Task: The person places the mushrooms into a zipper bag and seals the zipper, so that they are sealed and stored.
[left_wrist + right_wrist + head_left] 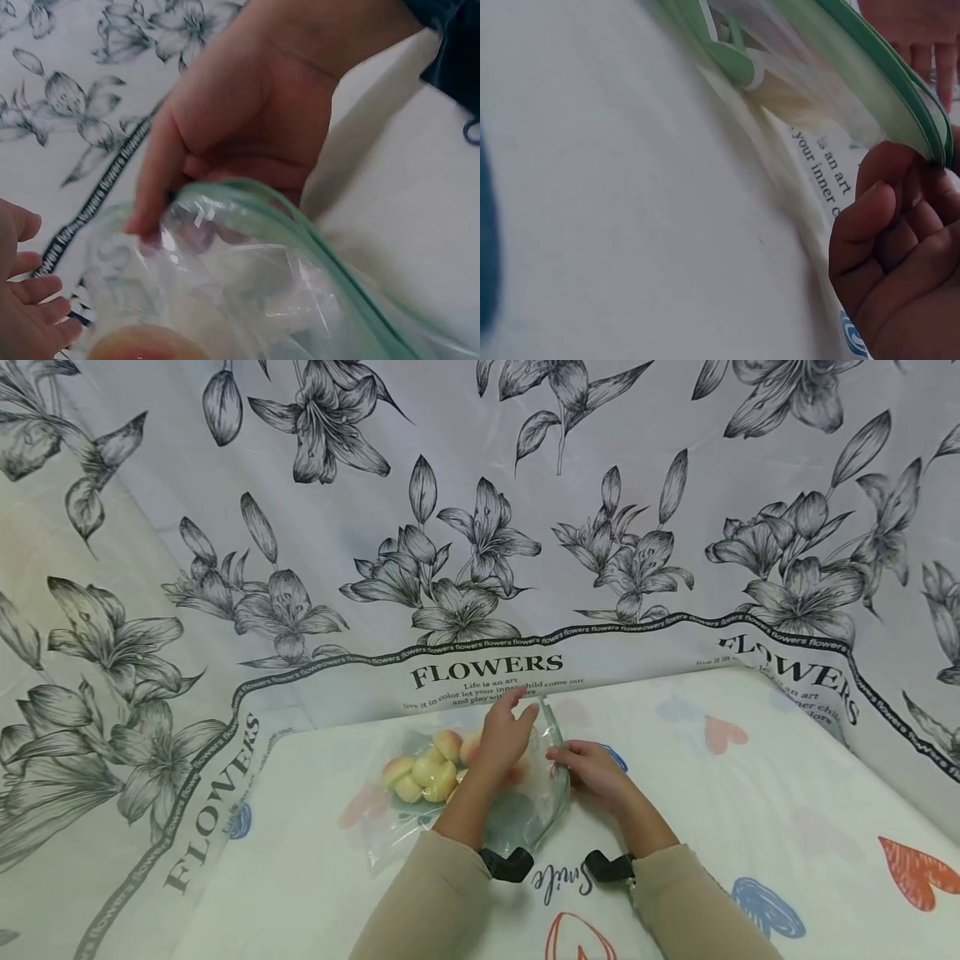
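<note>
A clear zip bag [551,789] with a green zip edge lies on the white cloth, its mouth toward the right. Inside are several yellow fruits with a red blush, like peaches [447,746]. My right hand [597,770] pinches the green edge between thumb and fingers; the right wrist view shows that hand [907,247] at the rim. Over the bag is my left hand [507,731], fingers extended and holding nothing. It hides part of the fruit. In the left wrist view the left fingers [34,292] are apart from the edge that the right hand [232,112] grips.
The white cloth [300,843] has printed hearts and the word Smile. Behind it and at the sides hangs a flower-patterned curtain [637,510] with a dark printed band. A black wrist camera sits on each forearm.
</note>
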### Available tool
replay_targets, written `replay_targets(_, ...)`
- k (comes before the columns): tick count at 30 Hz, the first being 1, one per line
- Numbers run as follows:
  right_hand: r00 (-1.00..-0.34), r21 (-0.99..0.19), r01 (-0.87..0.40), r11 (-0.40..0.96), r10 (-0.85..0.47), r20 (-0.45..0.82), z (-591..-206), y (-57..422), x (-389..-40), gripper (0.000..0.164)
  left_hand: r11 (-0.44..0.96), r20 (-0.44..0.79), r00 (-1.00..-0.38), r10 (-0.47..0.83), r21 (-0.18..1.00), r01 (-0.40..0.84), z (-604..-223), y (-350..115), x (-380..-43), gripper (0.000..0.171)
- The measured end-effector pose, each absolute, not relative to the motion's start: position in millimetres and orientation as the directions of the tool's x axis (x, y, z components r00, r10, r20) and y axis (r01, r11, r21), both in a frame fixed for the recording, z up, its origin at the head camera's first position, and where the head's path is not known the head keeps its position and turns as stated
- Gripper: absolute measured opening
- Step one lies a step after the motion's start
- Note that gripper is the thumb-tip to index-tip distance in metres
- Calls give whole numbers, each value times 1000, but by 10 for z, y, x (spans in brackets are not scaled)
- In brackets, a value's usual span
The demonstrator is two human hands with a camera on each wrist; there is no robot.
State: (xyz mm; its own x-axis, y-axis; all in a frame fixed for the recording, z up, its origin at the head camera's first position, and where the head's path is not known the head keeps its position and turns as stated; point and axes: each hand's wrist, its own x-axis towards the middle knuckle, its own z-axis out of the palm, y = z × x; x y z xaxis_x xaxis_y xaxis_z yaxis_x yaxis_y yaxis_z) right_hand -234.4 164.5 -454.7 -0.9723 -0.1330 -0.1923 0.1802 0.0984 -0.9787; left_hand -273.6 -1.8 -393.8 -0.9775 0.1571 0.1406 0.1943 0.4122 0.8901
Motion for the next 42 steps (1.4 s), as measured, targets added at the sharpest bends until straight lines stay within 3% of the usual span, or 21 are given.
replay_targets(5,-962,-985,163,58,-211,-172,-4578,1659,-2334,40,464,83,-986,142,875,141,-4064,41,-2877,50)
replay_targets(13,-950,-992,125,35,-285,-130,-4608,1635,-2313,38,586,-1,-973,232,798,139,-4100,43,-2943,49)
replay_targets(19,-941,-989,146,21,-306,-145,-4626,1624,-2301,29,522,3,-967,254,842,140,-4184,-16,-3030,38)
replay_targets(24,-941,-986,162,30,-296,-164,-4616,1664,-2316,34,465,23,-964,265,873,148,-4207,-2,-3046,30)
replay_targets(30,-957,-987,158,12,-247,-156,-4577,1676,-2353,43,426,92,-942,322,875,231,-4198,39,-3042,17)
replay_targets(34,-983,-993,120,23,-134,-122,-4555,1692,-2383,46,414,96,-907,411,866,279,-4174,74,-3016,17)
replay_targets(42,-995,-995,100,20,1,-100,-4544,1705,-2404,40,429,70,-841,536,836,342,-4185,133,-2960,17)
